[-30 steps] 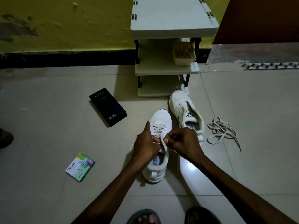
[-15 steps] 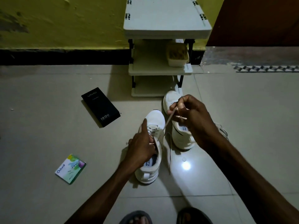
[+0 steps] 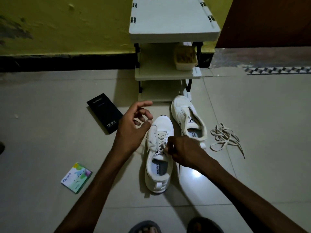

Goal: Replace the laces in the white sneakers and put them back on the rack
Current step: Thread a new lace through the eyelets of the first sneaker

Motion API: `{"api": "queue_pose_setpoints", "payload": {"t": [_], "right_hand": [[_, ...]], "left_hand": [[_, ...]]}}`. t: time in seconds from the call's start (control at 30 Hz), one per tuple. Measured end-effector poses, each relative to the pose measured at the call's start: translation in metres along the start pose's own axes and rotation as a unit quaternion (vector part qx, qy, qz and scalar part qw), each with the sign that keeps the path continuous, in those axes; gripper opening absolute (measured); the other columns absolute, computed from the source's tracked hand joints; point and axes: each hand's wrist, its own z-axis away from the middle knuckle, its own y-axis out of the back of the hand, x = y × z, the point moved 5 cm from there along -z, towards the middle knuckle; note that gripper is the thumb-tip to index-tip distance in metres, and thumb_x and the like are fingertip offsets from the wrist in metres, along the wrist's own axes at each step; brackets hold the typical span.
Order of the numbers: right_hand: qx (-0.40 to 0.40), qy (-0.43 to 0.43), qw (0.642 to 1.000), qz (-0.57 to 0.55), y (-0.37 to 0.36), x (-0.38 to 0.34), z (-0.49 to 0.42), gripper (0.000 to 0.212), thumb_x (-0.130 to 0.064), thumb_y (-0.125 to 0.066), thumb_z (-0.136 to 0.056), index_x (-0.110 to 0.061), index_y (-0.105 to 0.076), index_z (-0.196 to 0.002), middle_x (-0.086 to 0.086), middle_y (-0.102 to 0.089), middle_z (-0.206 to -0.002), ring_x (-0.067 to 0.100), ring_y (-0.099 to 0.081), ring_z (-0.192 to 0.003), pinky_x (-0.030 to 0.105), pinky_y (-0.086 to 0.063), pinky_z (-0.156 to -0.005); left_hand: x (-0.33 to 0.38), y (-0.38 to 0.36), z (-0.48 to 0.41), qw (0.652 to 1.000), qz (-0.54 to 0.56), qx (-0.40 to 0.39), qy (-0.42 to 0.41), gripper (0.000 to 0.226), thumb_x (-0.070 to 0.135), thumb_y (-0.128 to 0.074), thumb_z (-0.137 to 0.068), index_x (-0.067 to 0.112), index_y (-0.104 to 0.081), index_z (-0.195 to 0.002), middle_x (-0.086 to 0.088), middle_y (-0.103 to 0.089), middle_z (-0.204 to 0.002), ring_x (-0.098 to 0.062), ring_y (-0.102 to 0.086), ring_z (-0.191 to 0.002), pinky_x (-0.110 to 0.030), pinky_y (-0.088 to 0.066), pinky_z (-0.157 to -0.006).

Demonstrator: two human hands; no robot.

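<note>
Two white sneakers stand on the tiled floor in front of the white rack (image 3: 168, 76). The near sneaker (image 3: 158, 174) is partly laced with a pale lace (image 3: 160, 134). My right hand (image 3: 185, 152) pinches this lace at the eyelets beside the tongue. My left hand (image 3: 133, 126) hovers over the left side of the toe with fingers loosely spread; its thumb tip is close to a lace strand, and I see nothing held. The far sneaker (image 3: 188, 121) has no lace. A loose pile of old laces (image 3: 223, 138) lies to its right.
A tub (image 3: 185, 60) sits on the rack's middle shelf. A black phone box (image 3: 105, 117) and a green Odonil pack (image 3: 76, 178) lie on the floor at left. My sandalled feet (image 3: 144, 227) show at the bottom edge. A yellow wall stands behind.
My right hand came down from pulling the lace up over the far sneaker and is back at the near sneaker's tongue. My left hand lifted off the sneaker and opened.
</note>
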Motion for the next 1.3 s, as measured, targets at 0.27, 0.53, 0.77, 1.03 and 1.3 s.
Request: {"api": "queue_pose_setpoints", "payload": {"t": [0.27, 0.53, 0.77, 1.03, 1.3], "right_hand": [[-0.036, -0.044, 0.998, -0.009, -0.002, 0.005, -0.006, 0.034, -0.043, -0.049, -0.098, -0.013, -0.060, -0.109, 0.011, -0.065, -0.109, 0.029, -0.060, -0.101, 0.027, -0.033, -0.068], [-0.098, -0.112, 0.974, -0.170, -0.004, 0.014, -0.009, 0.037, -0.038, -0.050, -0.099, -0.016, -0.052, -0.069, -0.003, -0.047, -0.061, 0.012, -0.044, -0.057, 0.024, -0.029, -0.052], [-0.054, 0.005, 0.682, -0.730, 0.120, -0.042, 0.027, 0.012, -0.015, -0.053, -0.086, -0.014, -0.058, -0.075, -0.002, -0.054, -0.071, 0.010, -0.046, -0.066, 0.024, -0.039, -0.065], [-0.137, 0.001, 0.633, -0.762, 0.099, -0.043, 0.024, 0.030, -0.024, -0.051, -0.092, -0.017, -0.043, -0.065, -0.003, -0.029, -0.059, 0.013, -0.022, -0.058, 0.027, -0.018, -0.061], [-0.303, -0.008, 0.952, -0.053, 0.018, 0.016, 0.037, 0.024, -0.031, -0.071, -0.086, -0.015, -0.072, -0.068, -0.011, -0.057, -0.055, -0.001, -0.051, -0.053, 0.018, -0.042, -0.063]], "left_hand": [[-0.063, -0.025, 0.037, 0.948, -0.222, -0.092, 0.209, 0.065, 0.036, -0.074, -0.082, 0.023, -0.038, -0.135, -0.006, -0.053, -0.118, -0.021, -0.060, -0.096, -0.030, -0.047, -0.079], [-0.050, -0.032, 0.037, 0.927, -0.292, -0.102, 0.212, 0.099, 0.032, -0.084, -0.071, 0.025, -0.021, -0.148, -0.008, -0.068, -0.110, -0.024, -0.066, -0.097, -0.033, -0.051, -0.086], [-0.040, -0.042, 0.037, 0.922, -0.328, -0.110, 0.172, 0.089, 0.031, -0.078, -0.077, 0.020, -0.023, -0.147, -0.010, -0.066, -0.115, -0.029, -0.064, -0.099, -0.030, -0.048, -0.078], [-0.040, -0.041, 0.033, 0.924, -0.316, -0.139, 0.166, 0.058, 0.031, -0.075, -0.077, 0.031, -0.049, -0.129, -0.004, -0.067, -0.111, -0.028, -0.062, -0.102, -0.024, -0.040, -0.078], [-0.050, -0.038, 0.039, 0.942, -0.271, -0.152, 0.129, 0.031, 0.029, -0.078, -0.075, 0.034, -0.063, -0.102, 0.009, -0.062, -0.096, -0.011, -0.061, -0.087, -0.019, -0.040, -0.069]]}}
